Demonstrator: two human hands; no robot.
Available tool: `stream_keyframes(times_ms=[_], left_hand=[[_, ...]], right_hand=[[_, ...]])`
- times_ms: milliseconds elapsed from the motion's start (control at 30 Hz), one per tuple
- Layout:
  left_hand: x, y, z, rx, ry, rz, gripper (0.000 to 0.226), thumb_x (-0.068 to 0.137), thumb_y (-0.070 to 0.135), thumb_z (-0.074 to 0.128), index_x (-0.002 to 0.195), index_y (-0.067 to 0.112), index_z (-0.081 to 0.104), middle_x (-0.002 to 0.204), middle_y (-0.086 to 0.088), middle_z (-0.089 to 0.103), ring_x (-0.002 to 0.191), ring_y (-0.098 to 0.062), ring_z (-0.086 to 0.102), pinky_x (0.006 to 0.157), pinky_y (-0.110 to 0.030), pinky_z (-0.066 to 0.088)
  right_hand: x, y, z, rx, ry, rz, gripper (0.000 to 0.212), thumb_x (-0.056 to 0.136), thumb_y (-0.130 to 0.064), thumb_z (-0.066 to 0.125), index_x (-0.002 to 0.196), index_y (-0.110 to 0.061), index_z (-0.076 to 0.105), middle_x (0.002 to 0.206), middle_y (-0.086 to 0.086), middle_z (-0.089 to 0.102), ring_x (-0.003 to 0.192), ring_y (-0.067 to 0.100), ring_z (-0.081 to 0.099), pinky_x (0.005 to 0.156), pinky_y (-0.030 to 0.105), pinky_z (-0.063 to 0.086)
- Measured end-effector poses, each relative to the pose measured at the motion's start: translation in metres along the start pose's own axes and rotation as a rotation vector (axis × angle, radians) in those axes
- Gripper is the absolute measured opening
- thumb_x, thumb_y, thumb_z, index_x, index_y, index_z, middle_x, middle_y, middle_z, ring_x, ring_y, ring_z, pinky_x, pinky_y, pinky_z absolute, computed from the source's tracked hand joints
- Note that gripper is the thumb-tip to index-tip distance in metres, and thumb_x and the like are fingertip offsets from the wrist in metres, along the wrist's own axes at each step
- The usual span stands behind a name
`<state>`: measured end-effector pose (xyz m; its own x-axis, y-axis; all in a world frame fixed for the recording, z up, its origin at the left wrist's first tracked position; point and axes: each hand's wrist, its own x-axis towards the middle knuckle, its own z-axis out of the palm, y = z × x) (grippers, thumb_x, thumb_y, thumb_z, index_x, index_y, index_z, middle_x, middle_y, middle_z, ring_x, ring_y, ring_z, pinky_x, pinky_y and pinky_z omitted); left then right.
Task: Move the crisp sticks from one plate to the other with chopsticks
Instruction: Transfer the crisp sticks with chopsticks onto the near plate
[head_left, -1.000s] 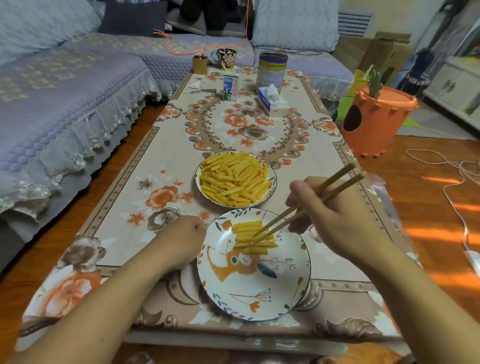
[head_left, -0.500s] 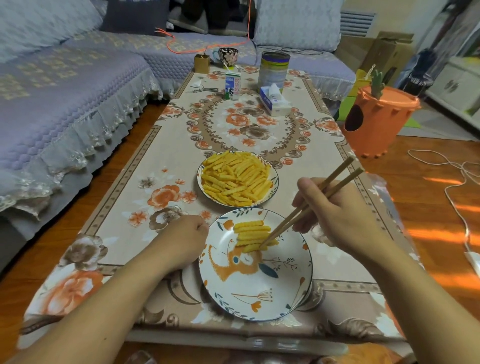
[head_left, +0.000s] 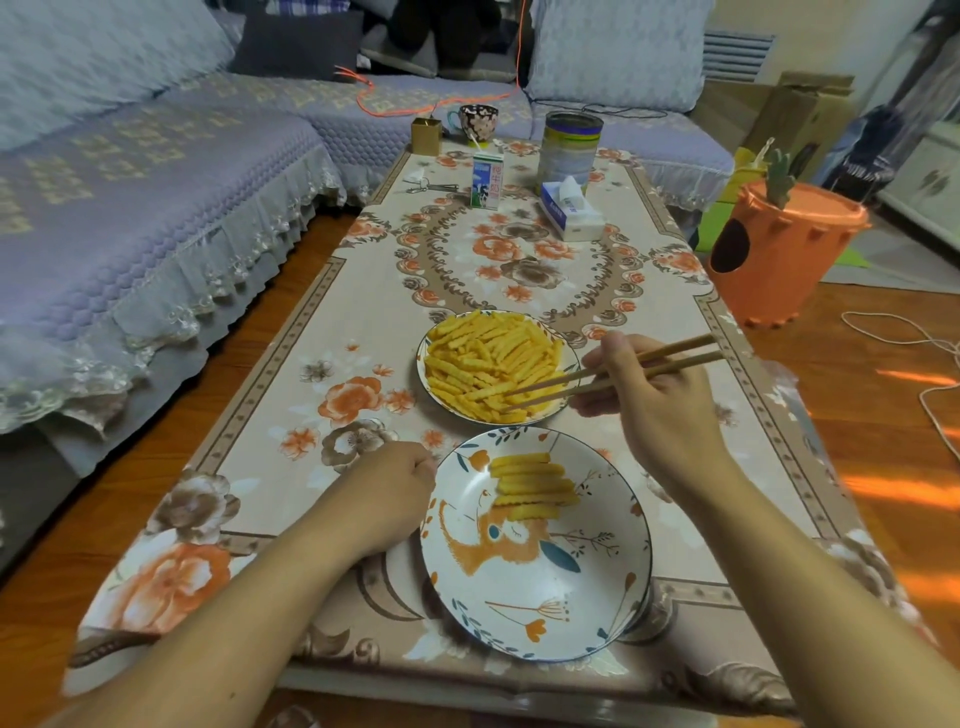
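A lilac quilted sofa (head_left: 130, 218) ran along the left of the low table, whose floral tablecloth (head_left: 322, 395) hung over the near edge. The left hand (head_left: 387, 496) lay on the cloth as a loose fist, holding nothing, its knuckles touching the left rim of the near plate (head_left: 535, 597), a white dish painted with an orange animal. Five crisp sticks (head_left: 532, 486) lay in a neat row on that plate's far half. Just beyond it stood the far plate (head_left: 570, 364), heaped with crisp sticks (head_left: 488, 358). Farther back were a milk carton (head_left: 487, 182), a tall tin (head_left: 571, 148) and a tissue box (head_left: 570, 214). The right hand (head_left: 660, 410) was curled around a pair of wooden chopsticks (head_left: 613, 371), gripping them near their middle; the tips were slightly parted and rested among the sticks at the heap's near right edge, with no stick clearly pinched. At the far right an orange carrot-shaped bin (head_left: 779, 254) stood on the wooden floor.
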<state>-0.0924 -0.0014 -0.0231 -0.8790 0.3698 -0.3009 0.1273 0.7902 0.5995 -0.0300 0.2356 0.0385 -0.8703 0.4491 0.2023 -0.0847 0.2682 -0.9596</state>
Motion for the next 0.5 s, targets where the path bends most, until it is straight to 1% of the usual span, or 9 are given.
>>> stream_keyframes(times_ms=[100, 167, 267, 333, 367, 433, 500], left_hand=[[-0.001, 0.000, -0.003, -0.008, -0.001, -0.001, 0.033, 0.106, 0.029, 0.039, 0.091, 0.015, 0.065, 0.078, -0.010, 0.069, 0.065, -0.023, 0.060, 0.060, -0.032, 0.042], [-0.002, 0.000, -0.004, -0.019, -0.002, -0.001, 0.033, 0.106, 0.028, 0.039, 0.091, 0.015, 0.065, 0.078, -0.011, 0.070, 0.070, -0.028, 0.064, 0.061, -0.033, 0.043], [-0.005, 0.002, -0.004, -0.033, -0.013, 0.003, 0.033, 0.106, 0.026, 0.039, 0.085, 0.015, 0.062, 0.072, -0.009, 0.066, 0.066, -0.029, 0.061, 0.061, -0.033, 0.041], [-0.003, 0.002, -0.004, -0.029, -0.007, 0.004, 0.033, 0.105, 0.026, 0.038, 0.090, 0.014, 0.064, 0.075, -0.010, 0.068, 0.068, -0.032, 0.063, 0.061, -0.033, 0.041], [-0.002, 0.001, -0.004, -0.028, -0.004, 0.002, 0.033, 0.105, 0.026, 0.038, 0.093, 0.013, 0.065, 0.078, -0.013, 0.070, 0.068, -0.031, 0.063, 0.061, -0.033, 0.041], [0.000, 0.000, -0.003, -0.033, -0.003, -0.008, 0.033, 0.105, 0.028, 0.038, 0.096, 0.011, 0.065, 0.082, -0.016, 0.071, 0.062, -0.025, 0.057, 0.060, -0.034, 0.039], [0.001, 0.000, -0.003, -0.021, 0.003, -0.012, 0.034, 0.106, 0.029, 0.039, 0.097, 0.009, 0.065, 0.079, -0.015, 0.070, 0.062, -0.022, 0.054, 0.060, -0.034, 0.038]], right_hand=[[0.003, 0.002, 0.007, -0.015, -0.013, 0.006, 0.038, 0.106, -0.031, 0.052, 0.091, -0.003, 0.072, 0.073, 0.018, 0.073, 0.067, 0.029, 0.075, 0.068, 0.047, 0.064], [0.002, 0.001, 0.007, -0.014, 0.000, 0.003, 0.039, 0.107, -0.030, 0.050, 0.090, -0.003, 0.071, 0.074, 0.020, 0.073, 0.066, 0.029, 0.075, 0.068, 0.045, 0.064], [0.001, -0.010, -0.001, 0.033, 0.059, 0.004, 0.044, 0.109, -0.031, 0.045, 0.089, -0.001, 0.069, 0.073, 0.023, 0.072, 0.065, 0.032, 0.075, 0.065, 0.041, 0.065], [-0.002, -0.019, -0.009, 0.110, 0.075, 0.025, 0.048, 0.110, -0.032, 0.043, 0.087, 0.002, 0.067, 0.070, 0.025, 0.071, 0.061, 0.035, 0.073, 0.060, 0.037, 0.064], [-0.006, -0.024, -0.013, 0.145, 0.057, 0.038, 0.050, 0.110, -0.033, 0.042, 0.085, 0.003, 0.066, 0.068, 0.026, 0.070, 0.059, 0.036, 0.072, 0.057, 0.037, 0.064], [-0.014, -0.031, -0.017, 0.161, -0.017, 0.057, 0.052, 0.109, -0.033, 0.040, 0.083, 0.004, 0.064, 0.064, 0.026, 0.068, 0.056, 0.038, 0.070, 0.054, 0.036, 0.062], [-0.023, -0.033, -0.015, 0.078, -0.108, 0.042, 0.052, 0.109, -0.030, 0.041, 0.082, 0.007, 0.065, 0.063, 0.026, 0.067, 0.055, 0.037, 0.070, 0.052, 0.034, 0.061]])
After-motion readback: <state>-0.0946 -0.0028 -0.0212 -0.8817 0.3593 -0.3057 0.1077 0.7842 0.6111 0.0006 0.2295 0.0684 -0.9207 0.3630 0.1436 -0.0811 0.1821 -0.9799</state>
